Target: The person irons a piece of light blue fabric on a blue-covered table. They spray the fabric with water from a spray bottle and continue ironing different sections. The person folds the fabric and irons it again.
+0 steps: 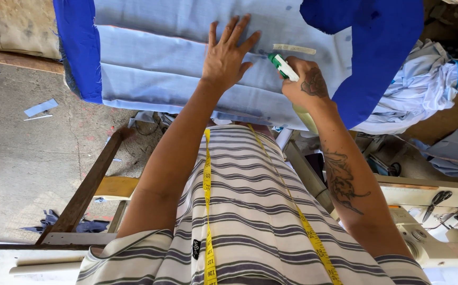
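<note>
My left hand (pixel 228 55) lies flat with fingers spread on a folded light blue cloth (pixel 155 68) spread over a bright blue padded board (pixel 78 47). Just to its right, my right hand (pixel 305 84) grips a spray bottle (pixel 282 66) with a green and white nozzle that points toward the cloth. The bottle's pale body shows below my wrist. A small pale strip (pixel 294 49) lies on the cloth beyond the nozzle. A yellow measuring tape (pixel 208 211) hangs round my neck over my striped shirt.
A heap of light blue and white cloth (pixel 424 84) sits at the right of the board. A white sewing machine (pixel 440 232) with scissors (pixel 437 203) on it stands at the lower right. A wooden frame (pixel 89 187) and concrete floor (pixel 23 153) lie at the left.
</note>
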